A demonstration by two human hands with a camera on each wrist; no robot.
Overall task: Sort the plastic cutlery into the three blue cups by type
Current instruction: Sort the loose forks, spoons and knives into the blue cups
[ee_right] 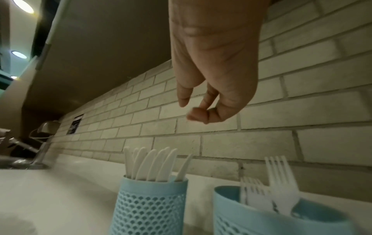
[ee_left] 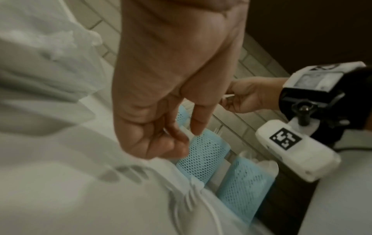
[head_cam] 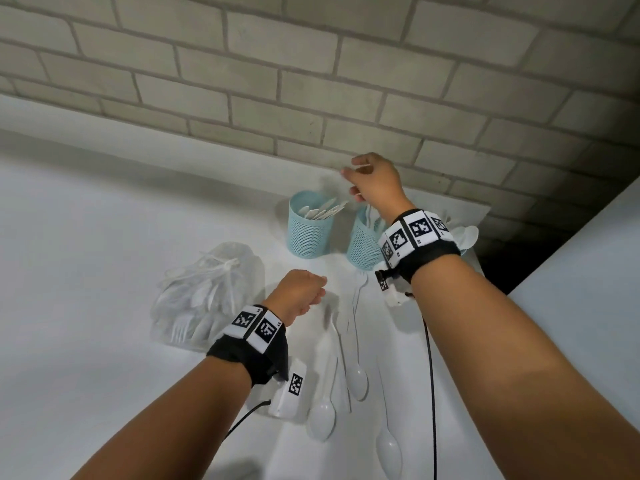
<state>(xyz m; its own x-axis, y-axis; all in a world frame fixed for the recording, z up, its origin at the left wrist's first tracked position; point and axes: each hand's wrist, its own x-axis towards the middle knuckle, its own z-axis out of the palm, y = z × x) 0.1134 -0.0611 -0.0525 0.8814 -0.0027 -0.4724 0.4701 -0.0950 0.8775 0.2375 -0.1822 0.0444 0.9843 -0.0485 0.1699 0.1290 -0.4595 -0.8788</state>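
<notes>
We held our right hand [head_cam: 375, 178] above the fork cup [head_cam: 363, 242], pinching something white, probably a fork; left hand [head_cam: 299, 292] loosely curled, empty. Next: lower it in.

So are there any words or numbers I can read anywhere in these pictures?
No readable words or numbers.
Wristbands: black-and-white square code patterns only; tiny marks beside them are too small to read.
White camera block: a square code pattern, no letters.
Dark sign on the brick wall: too small and blurred to read.
Blue cups and cutlery: no print visible.
</notes>
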